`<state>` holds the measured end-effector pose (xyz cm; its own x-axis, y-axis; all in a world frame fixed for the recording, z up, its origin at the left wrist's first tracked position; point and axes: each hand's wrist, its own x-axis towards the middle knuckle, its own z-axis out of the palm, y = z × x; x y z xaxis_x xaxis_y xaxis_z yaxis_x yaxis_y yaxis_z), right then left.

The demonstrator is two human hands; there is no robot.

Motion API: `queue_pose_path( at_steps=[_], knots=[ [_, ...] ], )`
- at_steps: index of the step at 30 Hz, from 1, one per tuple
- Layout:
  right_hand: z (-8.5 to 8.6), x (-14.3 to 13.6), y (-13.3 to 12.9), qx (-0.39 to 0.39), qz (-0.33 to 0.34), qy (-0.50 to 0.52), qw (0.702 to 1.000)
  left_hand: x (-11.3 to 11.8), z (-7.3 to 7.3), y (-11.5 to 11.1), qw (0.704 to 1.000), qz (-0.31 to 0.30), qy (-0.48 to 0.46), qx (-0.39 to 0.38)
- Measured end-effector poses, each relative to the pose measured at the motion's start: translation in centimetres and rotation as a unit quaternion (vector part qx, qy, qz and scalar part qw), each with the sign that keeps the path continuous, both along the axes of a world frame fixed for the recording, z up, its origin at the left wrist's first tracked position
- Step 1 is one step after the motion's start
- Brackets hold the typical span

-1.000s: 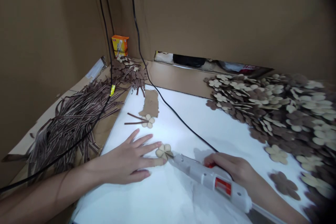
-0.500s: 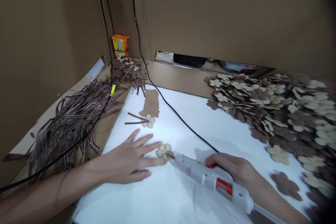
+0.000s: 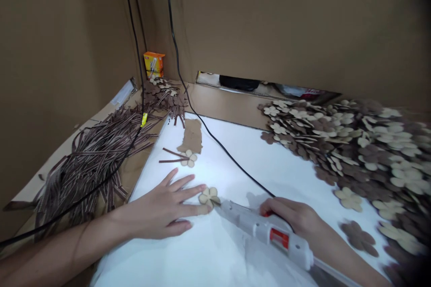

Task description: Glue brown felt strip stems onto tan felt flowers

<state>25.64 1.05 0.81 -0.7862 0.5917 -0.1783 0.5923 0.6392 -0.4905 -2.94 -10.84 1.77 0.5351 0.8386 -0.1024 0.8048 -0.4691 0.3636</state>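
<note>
My right hand [image 3: 294, 215] grips a white glue gun [image 3: 259, 226] with a red trigger; a clear glue stick [image 3: 333, 272] sticks out of its back end. The nozzle points left and meets the edge of a beige felt flower [image 3: 208, 195] lying on the white board [image 3: 161, 262]. My left hand [image 3: 164, 208] lies flat with fingers spread, two fingertips touching that flower's left side. Just beyond sits another beige flower [image 3: 190, 158] with two brown ribbon strips [image 3: 170, 160] running left from it, beside a torn piece of brown cardboard [image 3: 192, 135].
Brown stitched ribbon strips [image 3: 101, 148] lie heaped on the left. Beige and brown felt flowers [image 3: 363, 152] are piled at the right. A black cable [image 3: 229, 154] crosses the board towards my right hand. Cardboard walls [image 3: 269, 22] rise behind, with an orange box [image 3: 154, 63] in the corner.
The whole view has shifted slightly, so things sit a little lower and further left. Both hands, the glue gun and the flower keep nearly the same places relative to each other.
</note>
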Motion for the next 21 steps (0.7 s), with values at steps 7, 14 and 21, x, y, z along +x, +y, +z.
queue_pose_path(
  at_steps=[7,14,21],
  knots=[
    [2.1,-1.2,-0.1,-0.047,-0.037,-0.068,0.996,-0.2,-0.9,-0.2,0.999,-0.002,-0.028,0.025],
    [3.1,0.1,0.2,0.048,-0.082,-0.052,0.994,-0.7,-1.8,-0.3,0.998,-0.013,-0.046,0.032],
    [1.2,3.6,4.1,0.307,-0.151,-0.022,0.939,-0.7,-1.2,-0.3,0.998,0.011,-0.054,0.022]
  ],
)
